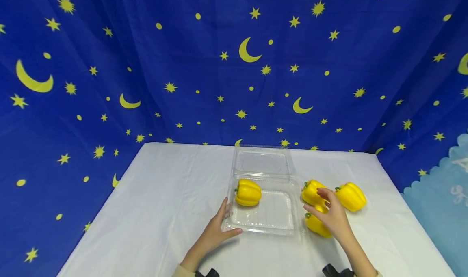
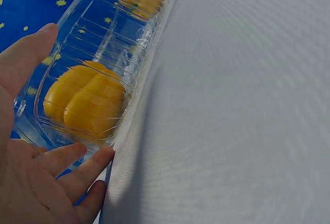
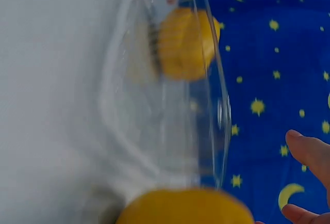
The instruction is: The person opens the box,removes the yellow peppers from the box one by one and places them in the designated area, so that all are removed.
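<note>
A clear plastic clamshell container lies with its lid folded back on the table. One yellow bell pepper rests in its back left part. My left hand touches the container's front left corner, fingers along the left wall and thumb by the front edge; in the left wrist view the fingers look fairly straight. Over the loose peppers to the right hovers my right hand, thumb and fingers apart, partly covering a back pepper and a front pepper. The right wrist view shows a pepper close by, beyond the fingertips.
Another yellow bell pepper lies to the right of my right hand. The open lid extends toward the back of the white-covered table. A blue curtain with moons and stars stands behind and along the sides.
</note>
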`<state>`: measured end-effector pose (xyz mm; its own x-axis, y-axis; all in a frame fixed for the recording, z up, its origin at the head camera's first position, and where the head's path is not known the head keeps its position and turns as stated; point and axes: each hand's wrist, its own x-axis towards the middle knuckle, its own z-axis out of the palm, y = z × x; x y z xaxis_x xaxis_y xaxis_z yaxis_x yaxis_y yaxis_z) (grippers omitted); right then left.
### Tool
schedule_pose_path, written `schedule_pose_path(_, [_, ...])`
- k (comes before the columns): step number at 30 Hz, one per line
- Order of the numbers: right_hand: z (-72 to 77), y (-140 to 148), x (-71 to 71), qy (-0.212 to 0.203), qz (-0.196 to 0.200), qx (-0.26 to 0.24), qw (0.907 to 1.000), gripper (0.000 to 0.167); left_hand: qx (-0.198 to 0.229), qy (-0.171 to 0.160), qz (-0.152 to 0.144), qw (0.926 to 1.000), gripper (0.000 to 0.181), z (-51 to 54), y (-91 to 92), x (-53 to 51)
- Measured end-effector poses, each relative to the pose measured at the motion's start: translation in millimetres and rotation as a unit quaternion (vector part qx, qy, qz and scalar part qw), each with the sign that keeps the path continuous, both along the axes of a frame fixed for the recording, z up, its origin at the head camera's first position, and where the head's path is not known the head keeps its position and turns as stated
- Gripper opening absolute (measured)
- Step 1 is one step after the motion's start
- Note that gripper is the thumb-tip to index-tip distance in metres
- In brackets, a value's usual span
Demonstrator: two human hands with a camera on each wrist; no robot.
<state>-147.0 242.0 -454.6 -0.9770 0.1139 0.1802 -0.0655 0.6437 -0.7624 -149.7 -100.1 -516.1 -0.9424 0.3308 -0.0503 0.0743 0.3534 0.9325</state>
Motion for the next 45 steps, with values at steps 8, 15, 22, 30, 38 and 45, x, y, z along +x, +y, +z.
schedule_pose_path(8, [1.1,-43,-20.9,-0.015,0.061,-0.055,0.9965,0.061,0.006,-0.003,-0.001,1.0,0.106,0.1,0.9,1.1])
schedule_pose_path(15, [-10.1,-85,-42.6,-0.027,0.111,-0.087,0.9896,0.06,0.001,0.0,0.0,1.0,0.106,2.2,-0.4,0.9])
schedule_pose_path(22, [-18.6,-110,-57.7,-0.026,0.145,-0.081,0.9857,0.06,-0.007,0.002,0.003,1.0,0.106,2.9,-0.2,0.1])
schedule_pose_path(30, [-26.3,-126,-64.4,0.001,0.157,-0.072,0.985,0.062,-0.007,-0.001,0.0,1.0,0.106,0.2,-0.9,0.1])
schedule_pose_path(38, [-30.5,-135,-65.6,0.006,0.15,-0.062,0.9867,0.066,-0.001,0.002,-0.005,1.0,0.106,-0.8,-1.3,0.3])
schedule_pose_path(45, [-31.7,-140,-64.7,0.012,0.135,-0.039,0.99,0.069,0.001,0.0,-0.003,1.0,0.107,1.0,-1.0,1.2])
